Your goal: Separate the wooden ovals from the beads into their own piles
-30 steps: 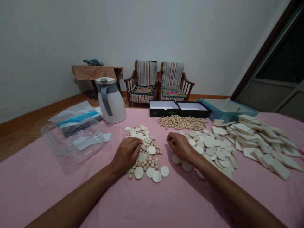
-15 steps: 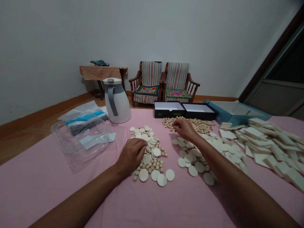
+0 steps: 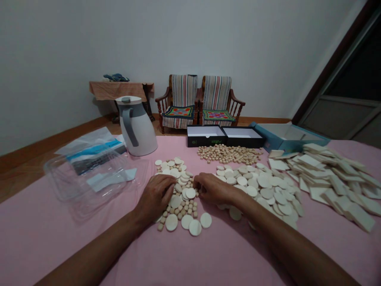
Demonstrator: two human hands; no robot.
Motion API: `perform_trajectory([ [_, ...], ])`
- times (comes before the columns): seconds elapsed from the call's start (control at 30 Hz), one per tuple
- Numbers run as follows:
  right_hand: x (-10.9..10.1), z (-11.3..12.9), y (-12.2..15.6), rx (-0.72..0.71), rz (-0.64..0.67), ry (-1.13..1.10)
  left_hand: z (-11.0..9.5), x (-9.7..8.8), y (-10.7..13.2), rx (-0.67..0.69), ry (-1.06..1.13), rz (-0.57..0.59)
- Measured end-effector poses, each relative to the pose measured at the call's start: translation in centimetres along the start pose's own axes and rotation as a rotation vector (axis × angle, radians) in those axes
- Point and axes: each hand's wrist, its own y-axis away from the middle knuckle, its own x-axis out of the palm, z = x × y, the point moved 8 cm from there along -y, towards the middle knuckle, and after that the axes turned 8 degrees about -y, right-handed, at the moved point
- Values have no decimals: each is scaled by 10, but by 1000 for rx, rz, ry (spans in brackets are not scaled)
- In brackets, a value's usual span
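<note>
Head cam: clear tub (image 3: pixel 89 178) lies well left of L hand (image 3: pixel 156 194), jug (image 3: pixel 137 127) beyond it. L hand rests palm down, fingers curled, on the mixed pile (image 3: pixel 182 194) of discs & small bits; can't tell if it grips any. R hand (image 3: pixel 212 190) sits just right of it, fingertips bunched at the pile's right edge; grip not visible. Big discs (image 3: pixel 268 186) spread under & right of R wrist. Peg heap (image 3: pixel 229 154) & black boxes (image 3: pixel 224 137) lie beyond R hand, squares (image 3: pixel 333 178) far right.

Left hand (image 3: pixel 156 194) and right hand (image 3: pixel 212 190): bare. Left forearm (image 3: pixel 98 250) and right forearm (image 3: pixel 285 246): bare, uncovered along the whole length in view, down to the near edge.
</note>
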Motion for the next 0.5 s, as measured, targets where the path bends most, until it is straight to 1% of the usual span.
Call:
perform_trajectory([
  [0.2, 1, -8, -2, 88, 40, 23, 4, 4, 1, -1, -6, 18],
  [0.27, -4, -18, -2, 140, 51, 32, 5, 6, 2, -3, -11, 29],
  [0.3, -10, -24, -2, 171, 24, 49, 6, 6, 2, -1, -11, 31],
  [0.33, -20, -31, -2, 200, -43, 71, 6, 7, 2, 4, -11, 32],
  [0.4, -47, -42, 0, 233, -270, 110, 5, 6, 2, 12, -9, 27],
  [0.47, -68, -45, 5, 211, -492, 110, 4, 5, 1, 17, -6, 20],
  [0.5, -73, -43, 6, 184, -542, 92, 3, 5, 1, 18, -4, 18],
])
